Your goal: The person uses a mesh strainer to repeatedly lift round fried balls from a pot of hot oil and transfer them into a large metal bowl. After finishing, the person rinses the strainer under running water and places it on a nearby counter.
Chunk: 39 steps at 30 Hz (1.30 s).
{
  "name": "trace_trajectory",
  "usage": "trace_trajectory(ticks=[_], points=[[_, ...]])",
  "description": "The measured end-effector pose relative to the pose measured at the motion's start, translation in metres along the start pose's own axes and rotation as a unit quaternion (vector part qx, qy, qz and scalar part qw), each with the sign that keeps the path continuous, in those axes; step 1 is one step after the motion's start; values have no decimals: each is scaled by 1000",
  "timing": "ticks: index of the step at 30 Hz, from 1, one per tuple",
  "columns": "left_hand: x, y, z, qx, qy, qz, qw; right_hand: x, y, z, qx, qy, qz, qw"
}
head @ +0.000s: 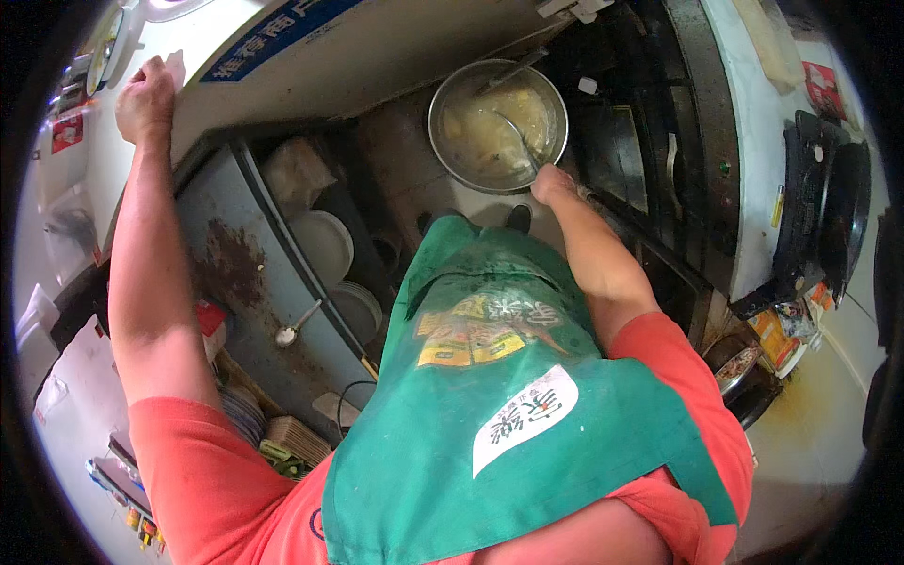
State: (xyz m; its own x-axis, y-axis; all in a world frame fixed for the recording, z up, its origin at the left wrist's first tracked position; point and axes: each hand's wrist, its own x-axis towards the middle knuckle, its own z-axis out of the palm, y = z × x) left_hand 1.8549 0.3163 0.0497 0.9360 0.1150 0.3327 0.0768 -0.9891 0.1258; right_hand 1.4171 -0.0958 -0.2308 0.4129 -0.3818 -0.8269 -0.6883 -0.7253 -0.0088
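Note:
My right hand (553,185) is closed around the handle of a metal ladle (521,138), at the near right rim of a large round metal pot (567,134). The ladle's lower end dips into cloudy, pale yellow liquid (487,131) with lumps in it. A second metal utensil (514,70) leans over the pot's far rim. Out to the left, my left hand (147,102) rests with curled fingers at the edge of a white counter (212,25). A pale pinkish patch shows beside its fingers; I cannot tell what it is.
Below the left counter, white plates (321,247) stand on a shelf beside a grey panel (219,212) bearing a small white spoon (296,325). To the right is a black oven-like unit (625,152). Black pans (844,212) and a metal bowl of food (738,364) lie further right.

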Motion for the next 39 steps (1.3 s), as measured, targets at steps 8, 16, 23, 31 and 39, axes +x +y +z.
trace_trajectory(ticks=[8,16,23,31,39], points=[[2,-4,0,-5,-2,4,1000,-15,21,2,449,-232,38,862],[2,0,-2,-12,-24,-16,1000,-52,61,-11,545,-229,21,806],[-1,0,-1,-3,-23,1,1000,-104,72,4,624,-244,70,739],[2,-3,1,6,-20,-11,1000,-125,57,-13,332,31,-111,936],[5,-5,4,-3,-16,-7,1000,-62,27,-28,47,128,-44,990]])
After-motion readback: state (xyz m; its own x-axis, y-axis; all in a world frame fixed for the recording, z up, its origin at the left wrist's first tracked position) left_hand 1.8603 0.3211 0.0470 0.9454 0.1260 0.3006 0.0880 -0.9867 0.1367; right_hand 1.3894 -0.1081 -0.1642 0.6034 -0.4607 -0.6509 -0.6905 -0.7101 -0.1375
